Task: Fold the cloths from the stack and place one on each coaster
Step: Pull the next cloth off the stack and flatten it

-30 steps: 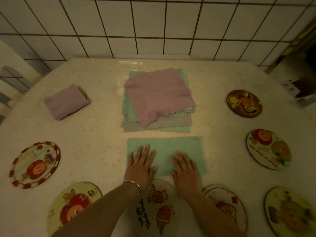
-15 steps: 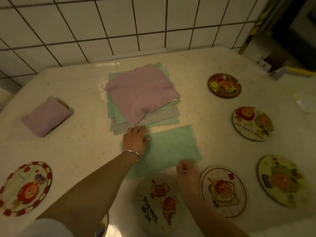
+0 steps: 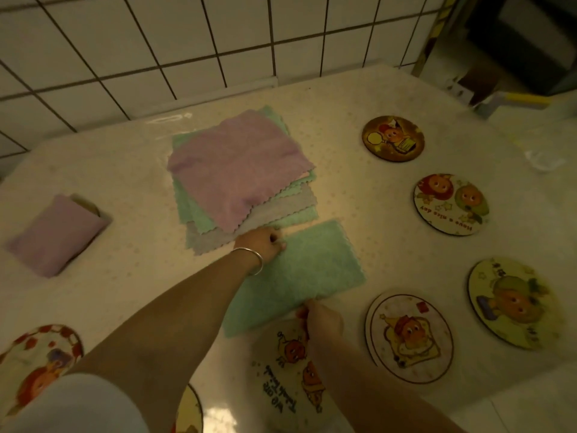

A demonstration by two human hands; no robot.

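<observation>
A green cloth (image 3: 306, 273), folded in half, lies flat on the table in front of the stack of cloths (image 3: 240, 173), whose top one is purple. My left hand (image 3: 262, 243) pinches the green cloth's far left corner. My right hand (image 3: 320, 317) pinches its near edge toward the right. A folded purple cloth (image 3: 53, 235) sits on a coaster at the left. Round picture coasters lie around: one (image 3: 287, 370) under my right forearm, one (image 3: 409, 339) to its right, and others (image 3: 449, 204) up the right side.
More coasters lie at the far right (image 3: 393, 139), the near right (image 3: 512, 303) and the near left (image 3: 37, 367). A tiled wall (image 3: 187, 42) backs the table. Beyond the table's right edge are a yellow-handled tool (image 3: 512, 100) and dark floor clutter.
Both hands lay flat on the green cloth a second ago. Now the left hand has gone to the far left corner and the right to the near edge, each pinching. My view swung right.
</observation>
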